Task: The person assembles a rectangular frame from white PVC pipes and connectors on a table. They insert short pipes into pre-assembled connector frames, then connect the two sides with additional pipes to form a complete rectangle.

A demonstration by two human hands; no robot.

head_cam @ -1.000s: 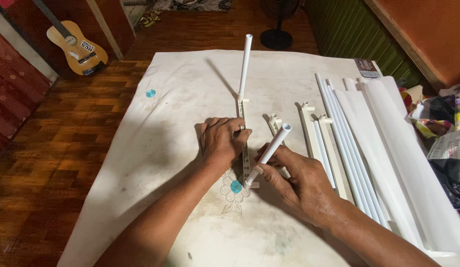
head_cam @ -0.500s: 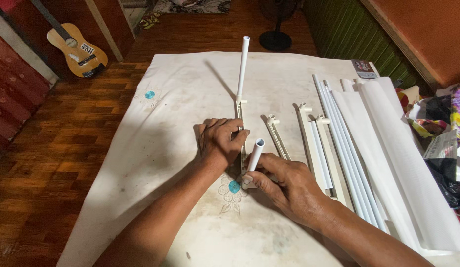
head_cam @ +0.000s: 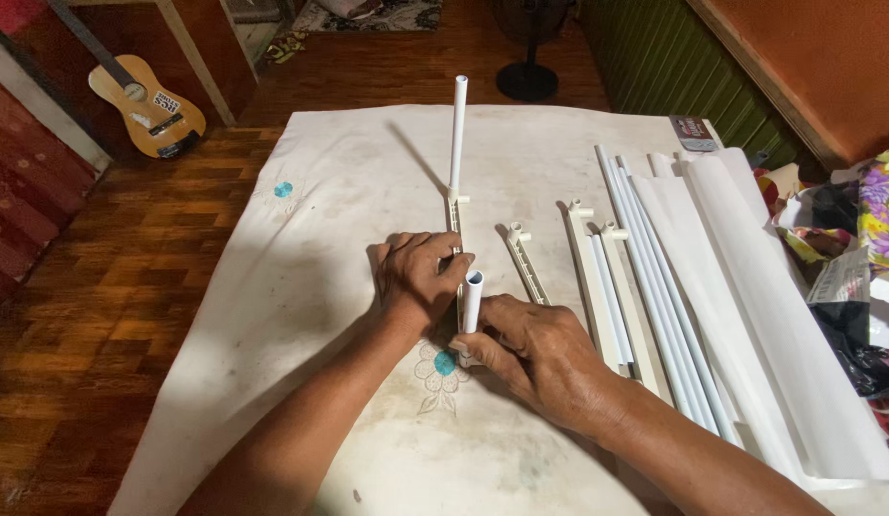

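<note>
Small dark rectangular box [head_cam: 694, 133] at far edge of white cloth [head_cam: 320, 248], just past the long white sheets. White label sticker [head_cam: 164, 99] on the small guitar [head_cam: 146, 103] body, top left. Crumpled plastic packaging [head_cam: 846, 277] at right edge.

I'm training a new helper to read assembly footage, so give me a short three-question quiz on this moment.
1. True or false: the short white plastic tube in the right hand stands nearly upright.
2. What does the left hand press down on?
A. the small wooden guitar
B. the long white plastic rail with a white tube standing at its far end
C. the bundle of long white tubes
3. Fill in: the work lies on a stained white ____ spread over the wooden floor.

Key: 1 true; 2 B; 3 cloth.
</note>
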